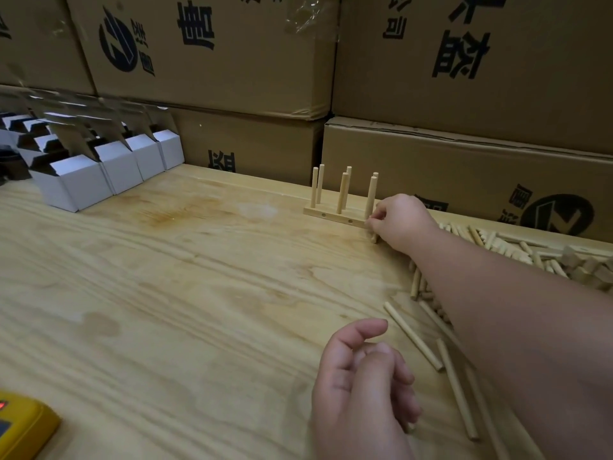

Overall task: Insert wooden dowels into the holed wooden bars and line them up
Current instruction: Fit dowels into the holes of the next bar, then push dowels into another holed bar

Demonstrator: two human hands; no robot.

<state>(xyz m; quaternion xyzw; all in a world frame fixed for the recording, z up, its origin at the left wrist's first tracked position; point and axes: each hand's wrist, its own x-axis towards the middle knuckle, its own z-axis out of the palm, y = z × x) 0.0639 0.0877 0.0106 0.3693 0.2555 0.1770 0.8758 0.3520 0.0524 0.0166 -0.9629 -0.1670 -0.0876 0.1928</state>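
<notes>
Two holed wooden bars with upright dowels stand at the far side of the table, one behind the other. The near bar [335, 217] carries three upright dowels [342, 193]. My right hand [399, 220] reaches across and pinches the right end of the near bar, at the foot of its rightmost dowel. My left hand [363, 390] hovers near the front of the table with fingers loosely curled, holding nothing that I can see. Loose dowels [413, 336] lie on the table beside my right forearm.
A heap of loose dowels and wooden bars [517, 247] lies at the right. Open white boxes [99, 171] stand at the back left. Stacked cardboard cartons [232, 61] wall off the back. A yellow device [20, 426] sits at the front left corner.
</notes>
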